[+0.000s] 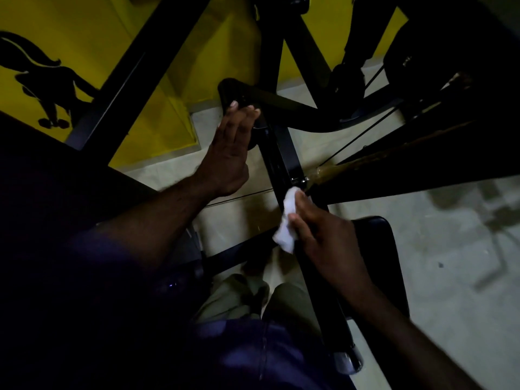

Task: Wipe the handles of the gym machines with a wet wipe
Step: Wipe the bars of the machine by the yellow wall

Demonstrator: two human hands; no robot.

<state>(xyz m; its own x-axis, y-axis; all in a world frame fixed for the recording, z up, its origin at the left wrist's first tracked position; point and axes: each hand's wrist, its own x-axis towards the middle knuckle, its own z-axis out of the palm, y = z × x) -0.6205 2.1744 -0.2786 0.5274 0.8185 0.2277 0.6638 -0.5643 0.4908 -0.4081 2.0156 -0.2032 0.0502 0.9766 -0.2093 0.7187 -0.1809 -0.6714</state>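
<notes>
We see the machine's bar (284,161) running from far centre toward the near right, the left hand (229,147) on its far end, the right hand (323,237) nearer, pressing the wet wipe (287,220) against its left side

My left hand (229,149) reaches forward, fingers flat and together, thumb tucked underneath, while my right hand (323,235) pinches closed, forearm angling in from lower right.
</notes>
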